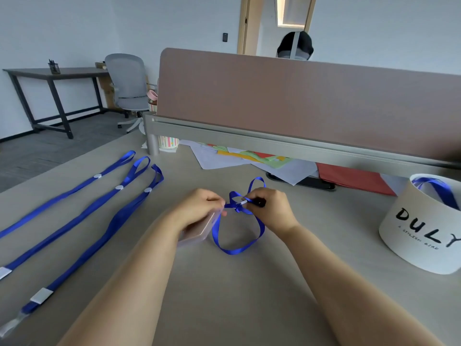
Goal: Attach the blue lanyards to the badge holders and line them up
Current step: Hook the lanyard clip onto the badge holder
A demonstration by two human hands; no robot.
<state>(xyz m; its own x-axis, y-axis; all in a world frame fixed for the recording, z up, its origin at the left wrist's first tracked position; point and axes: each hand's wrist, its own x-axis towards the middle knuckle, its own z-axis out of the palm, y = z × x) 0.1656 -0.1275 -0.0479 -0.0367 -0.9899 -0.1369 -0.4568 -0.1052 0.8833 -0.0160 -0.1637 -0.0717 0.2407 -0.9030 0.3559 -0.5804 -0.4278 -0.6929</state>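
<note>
Blue lanyard [233, 252] under work: held at the centre of the desk [224, 308], one loop of ribbon hanging down to the surface between the two hands, a second loop standing up behind them. Left hand [202, 208]: fingers curled round a clear badge holder [199, 231], thumb and forefinger pinching at its top edge. Right hand [272, 211]: fingertips pinch the clip end [249, 202] of the blue lanyard, just beside the holder's top edge. Whether clip and holder are joined cannot be told.

Row of three lanyards [104, 198] lies stretched side by side on the left of the desk, loops pointing away, each with a white round slider. A clear holder shows at the near end of the nearest one.

White round box [421, 228] lettered DULY stands at right, well apart from the hands, with blue ribbon [434, 191] inside. Partition [299, 101] closes the far edge of the desk; coloured papers [249, 156] lie beneath it.
</note>
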